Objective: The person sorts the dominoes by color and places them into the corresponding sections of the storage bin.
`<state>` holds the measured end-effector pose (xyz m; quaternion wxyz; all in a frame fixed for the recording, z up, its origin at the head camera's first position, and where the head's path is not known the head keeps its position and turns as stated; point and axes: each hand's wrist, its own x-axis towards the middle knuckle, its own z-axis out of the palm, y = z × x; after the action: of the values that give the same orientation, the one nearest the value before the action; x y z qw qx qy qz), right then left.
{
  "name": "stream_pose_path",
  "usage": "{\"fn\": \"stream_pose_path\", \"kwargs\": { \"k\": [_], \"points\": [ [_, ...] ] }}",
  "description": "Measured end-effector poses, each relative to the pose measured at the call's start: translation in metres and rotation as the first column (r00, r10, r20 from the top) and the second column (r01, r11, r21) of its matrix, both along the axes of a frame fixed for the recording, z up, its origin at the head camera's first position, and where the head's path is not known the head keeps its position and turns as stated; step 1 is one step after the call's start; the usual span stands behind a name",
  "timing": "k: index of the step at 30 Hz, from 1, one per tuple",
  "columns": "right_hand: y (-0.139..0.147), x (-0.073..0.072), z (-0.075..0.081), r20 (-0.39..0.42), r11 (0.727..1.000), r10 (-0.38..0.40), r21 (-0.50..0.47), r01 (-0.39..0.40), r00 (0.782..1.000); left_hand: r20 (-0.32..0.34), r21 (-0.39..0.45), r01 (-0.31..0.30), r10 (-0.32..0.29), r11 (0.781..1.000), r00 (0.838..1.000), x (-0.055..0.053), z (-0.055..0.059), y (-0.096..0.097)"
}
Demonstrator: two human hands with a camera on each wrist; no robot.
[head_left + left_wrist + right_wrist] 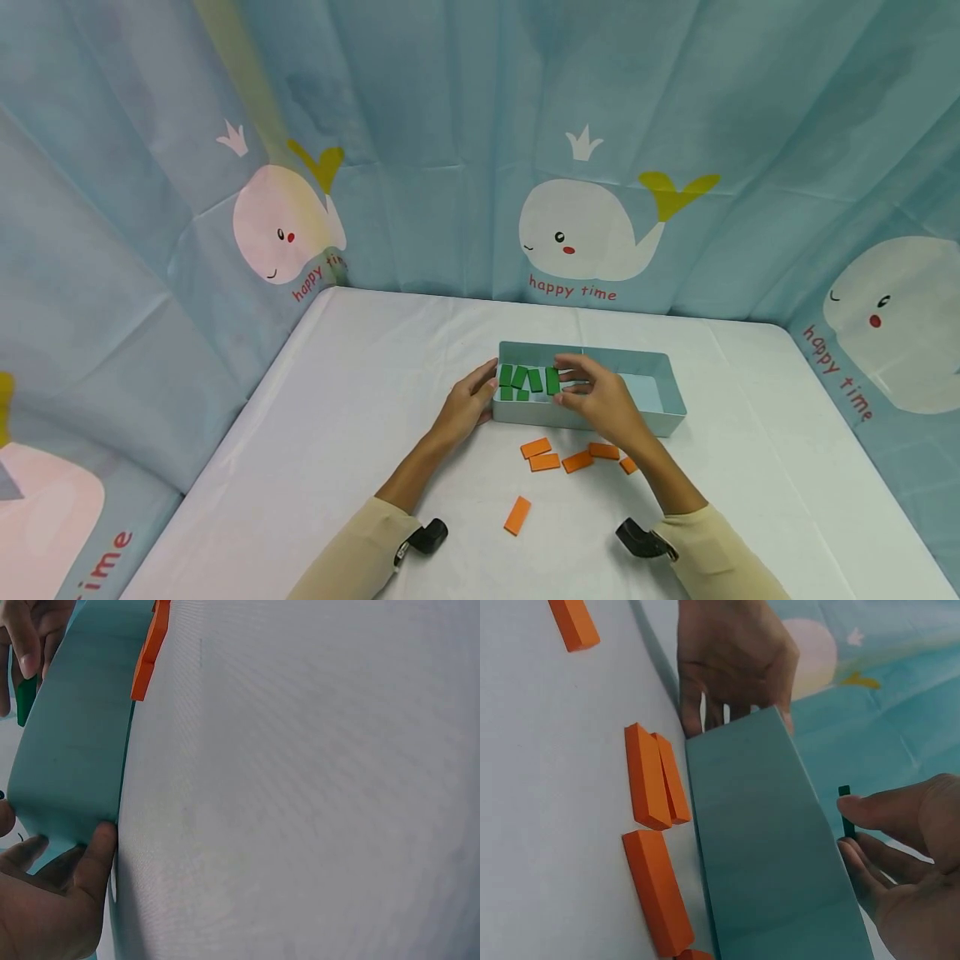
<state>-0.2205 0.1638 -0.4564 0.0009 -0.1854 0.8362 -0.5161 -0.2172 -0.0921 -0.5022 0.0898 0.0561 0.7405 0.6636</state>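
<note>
Smooth walls of a plastic-looking box [765, 832] show an even, matt-to-satin finish w/ clean moulded-looking edges. Green blocks [535, 381] look smooth & matt; whether plastic or painted wood, can't tell. Orange blocks [649, 776] have smooth, flat faces, low sheen, crisp edges, mat'l also unclear. Tablecloth [315, 787] is matt fabric w/ a fine weave visible close up in the L wrist view, plus soft creases. Bkgd curtain [420, 108] looks like thin, smooth synthetic cloth w/ a slight sheen & fold lines; whale prints [581, 233] lie flat on it. Sleeves [356, 550] are matt, soft-looking cloth; wrist cams [429, 536] are black, shiny, plastic-looking.
</note>
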Motion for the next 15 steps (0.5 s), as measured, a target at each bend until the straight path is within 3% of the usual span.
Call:
{"fn": "stream_pose_path", "kwargs": {
  "k": [15],
  "points": [
    [-0.006,-0.014,0.007,0.053,0.999,-0.005,0.054,0.002,0.999,-0.004,0.005,0.000,0.000,1.000,1.000,0.000,-0.002,-0.001]
  ]
}}
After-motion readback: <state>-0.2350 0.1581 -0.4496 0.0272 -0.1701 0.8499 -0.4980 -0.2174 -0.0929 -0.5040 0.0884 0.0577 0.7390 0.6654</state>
